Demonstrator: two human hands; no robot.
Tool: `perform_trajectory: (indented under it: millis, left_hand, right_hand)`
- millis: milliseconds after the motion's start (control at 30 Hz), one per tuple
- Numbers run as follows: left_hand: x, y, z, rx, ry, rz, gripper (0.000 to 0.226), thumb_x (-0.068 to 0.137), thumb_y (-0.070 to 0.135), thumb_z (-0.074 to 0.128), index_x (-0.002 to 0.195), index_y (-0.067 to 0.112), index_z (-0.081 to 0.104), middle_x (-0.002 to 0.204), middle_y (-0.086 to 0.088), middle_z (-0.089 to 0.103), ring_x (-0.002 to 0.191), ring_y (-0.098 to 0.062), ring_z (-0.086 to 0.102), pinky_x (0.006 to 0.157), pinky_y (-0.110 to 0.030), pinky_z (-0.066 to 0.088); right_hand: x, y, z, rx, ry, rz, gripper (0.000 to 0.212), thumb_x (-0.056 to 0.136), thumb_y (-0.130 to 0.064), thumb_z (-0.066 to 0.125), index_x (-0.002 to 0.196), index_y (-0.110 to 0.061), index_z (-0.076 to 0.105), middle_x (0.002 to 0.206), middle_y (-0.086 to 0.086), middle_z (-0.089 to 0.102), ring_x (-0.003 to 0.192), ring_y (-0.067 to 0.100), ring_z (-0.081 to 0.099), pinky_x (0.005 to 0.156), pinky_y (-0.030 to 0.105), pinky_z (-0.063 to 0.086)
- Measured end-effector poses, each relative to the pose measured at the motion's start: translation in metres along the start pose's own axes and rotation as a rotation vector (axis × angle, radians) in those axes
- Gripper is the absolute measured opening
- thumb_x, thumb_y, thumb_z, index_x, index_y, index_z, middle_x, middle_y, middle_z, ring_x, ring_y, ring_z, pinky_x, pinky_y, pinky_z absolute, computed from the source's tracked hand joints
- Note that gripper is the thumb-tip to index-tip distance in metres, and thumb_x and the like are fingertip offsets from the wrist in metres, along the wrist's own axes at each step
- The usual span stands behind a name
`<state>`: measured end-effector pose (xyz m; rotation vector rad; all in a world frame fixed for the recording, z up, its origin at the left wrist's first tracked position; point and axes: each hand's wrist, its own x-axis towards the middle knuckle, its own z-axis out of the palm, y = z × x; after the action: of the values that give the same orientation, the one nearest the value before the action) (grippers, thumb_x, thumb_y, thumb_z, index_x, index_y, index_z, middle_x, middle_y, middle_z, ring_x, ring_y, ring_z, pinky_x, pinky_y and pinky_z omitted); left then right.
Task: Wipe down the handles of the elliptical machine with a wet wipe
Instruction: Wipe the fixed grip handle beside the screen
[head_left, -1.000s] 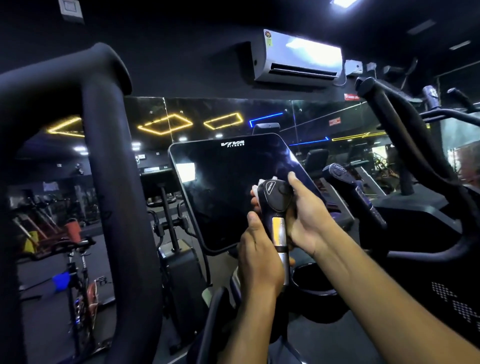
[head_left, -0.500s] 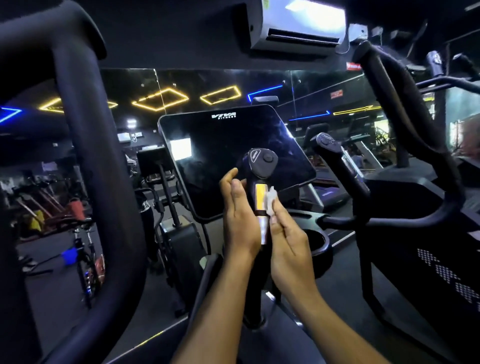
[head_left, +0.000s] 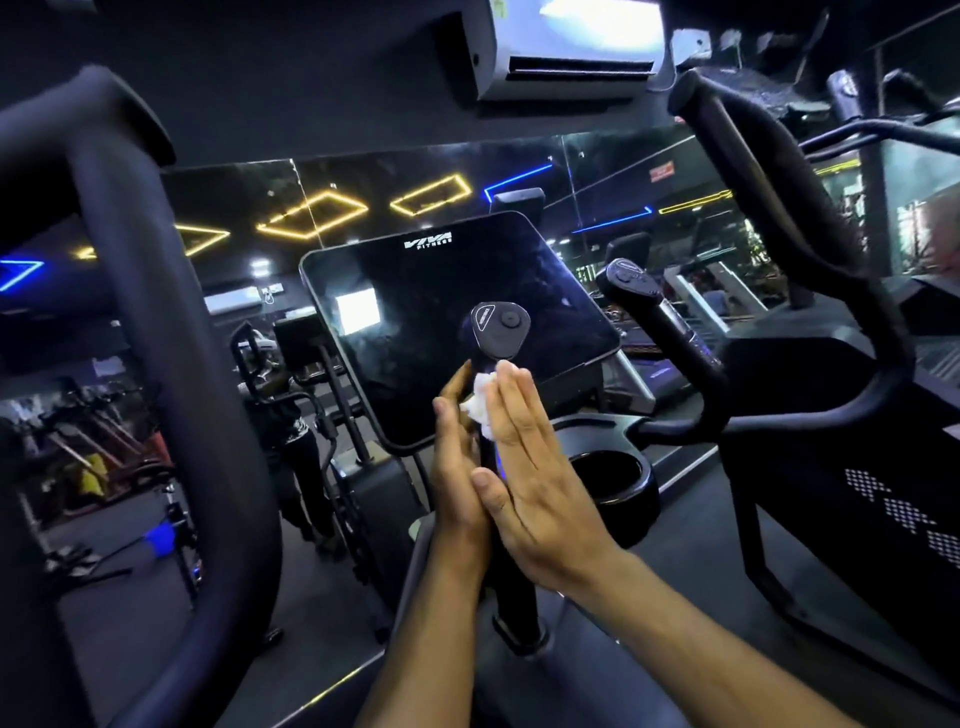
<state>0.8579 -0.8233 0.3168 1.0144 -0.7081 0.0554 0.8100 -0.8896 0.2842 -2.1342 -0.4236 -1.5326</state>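
The short black inner handle (head_left: 500, 332) of the elliptical stands upright at centre, with a buttoned cap on top. My right hand (head_left: 540, 483) lies flat against its right side, fingers straight, pressing a crumpled white wet wipe (head_left: 480, 402) onto the shaft just below the cap. My left hand (head_left: 457, 457) rests with straight fingers against the handle's left side, so the shaft sits between both palms and is mostly hidden. A second short handle (head_left: 649, 312) stands to the right. Long curved black handles rise at far left (head_left: 156, 338) and right (head_left: 769, 208).
The dark console screen (head_left: 415, 322) tilts behind the handle. A black cup holder (head_left: 608, 478) sits right of my hands. A mirror wall behind reflects gym bikes and ceiling lights. An air conditioner (head_left: 566, 47) hangs above. Another machine's black body (head_left: 857, 467) fills the right.
My right hand slid the wipe from the top of the handle down its side and back up under the cap. Both hands now lie flat against the shaft instead of gripping it.
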Motion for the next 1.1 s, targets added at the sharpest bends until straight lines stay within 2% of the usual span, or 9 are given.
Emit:
perform_trajectory:
  millis: [67,167,267,367,467,633,833,967,1100]
  left_hand:
    - [0.000,-0.001,-0.002,-0.021,-0.028,-0.013,0.056,0.112,0.046,0.023,0.139,0.013,0.057,0.135,-0.002,0.070,0.133,-0.016,0.060,0.111,-0.033,0.045]
    - [0.001,-0.005,-0.003,-0.035,-0.027,-0.016,0.056,0.113,0.040,0.009,0.127,0.021,0.059,0.115,0.017,0.077,0.115,0.005,0.067,0.091,-0.012,0.050]
    - [0.005,-0.009,-0.010,-0.057,0.008,-0.051,0.062,0.108,0.055,0.015,0.130,0.021,0.061,0.125,0.010,0.075,0.125,-0.002,0.064,0.101,-0.018,0.050]
    - [0.007,-0.008,-0.013,-0.084,0.015,-0.086,0.080,0.100,0.070,0.024,0.140,0.011,0.059,0.142,-0.014,0.064,0.137,-0.026,0.057,0.118,-0.040,0.040]
    - [0.004,-0.005,-0.009,-0.079,0.001,-0.078,0.090,0.087,0.083,0.035,0.146,0.018,0.056,0.131,-0.032,0.065,0.126,-0.043,0.063,0.110,-0.052,0.048]
    - [0.008,-0.014,-0.013,-0.059,-0.009,-0.024,0.077,0.103,0.065,0.010,0.142,0.018,0.058,0.134,0.001,0.070,0.128,-0.011,0.064,0.098,-0.020,0.052]
    - [0.008,-0.008,-0.013,-0.148,-0.014,-0.059,0.089,0.092,0.076,0.026,0.150,0.013,0.048,0.137,-0.035,0.059,0.115,-0.037,0.069,0.102,-0.045,0.053]
    - [0.007,-0.010,-0.017,-0.216,-0.005,-0.086,0.088,0.085,0.082,0.031,0.147,0.024,0.055,0.139,-0.023,0.060,0.129,-0.052,0.055,0.113,-0.067,0.040]
    - [0.008,-0.009,-0.018,-0.221,0.039,-0.071,0.088,0.094,0.079,0.024,0.151,0.017,0.049,0.132,-0.016,0.070,0.121,-0.030,0.068,0.098,-0.042,0.055]
  right_hand:
    - [0.018,0.005,-0.010,-0.190,-0.080,-0.105,0.071,0.103,-0.042,0.038,0.157,0.003,0.024,0.168,0.014,0.014,0.157,0.027,0.004,0.127,0.048,0.013]
    - [0.045,0.005,-0.019,-0.473,-0.208,-0.242,0.075,0.101,-0.056,0.033,0.146,0.002,0.047,0.156,0.012,0.044,0.154,0.025,0.021,0.127,0.047,0.012]
    - [0.059,0.007,-0.029,-0.561,-0.280,-0.357,0.074,0.101,-0.059,0.034,0.135,0.002,0.060,0.140,0.012,0.060,0.145,0.027,0.039,0.127,0.045,0.015]
    - [0.039,0.015,-0.035,-0.396,-0.279,-0.392,0.064,0.102,-0.049,0.042,0.136,0.003,0.057,0.144,0.014,0.055,0.148,0.028,0.035,0.125,0.048,0.019]
    - [0.013,0.017,-0.038,-0.300,-0.326,-0.432,0.065,0.101,-0.047,0.044,0.144,0.002,0.050,0.152,0.015,0.047,0.153,0.026,0.025,0.126,0.048,0.016]
    - [0.050,0.023,-0.038,-0.345,-0.281,-0.331,0.075,0.103,-0.056,0.027,0.149,0.001,0.043,0.158,0.013,0.039,0.155,0.025,0.020,0.126,0.051,0.016]
    - [0.001,0.009,-0.023,-0.201,-0.208,-0.250,0.068,0.101,-0.047,0.040,0.147,0.003,0.044,0.158,0.015,0.037,0.155,0.029,0.016,0.126,0.052,0.015]
    - [-0.027,0.005,-0.020,-0.175,-0.217,-0.260,0.063,0.100,-0.040,0.045,0.148,0.000,0.044,0.158,0.013,0.038,0.154,0.030,0.020,0.125,0.053,0.019]
    - [0.000,0.008,-0.023,-0.226,-0.215,-0.225,0.065,0.101,-0.037,0.043,0.153,0.001,0.035,0.163,0.014,0.029,0.156,0.027,0.012,0.126,0.049,0.015]
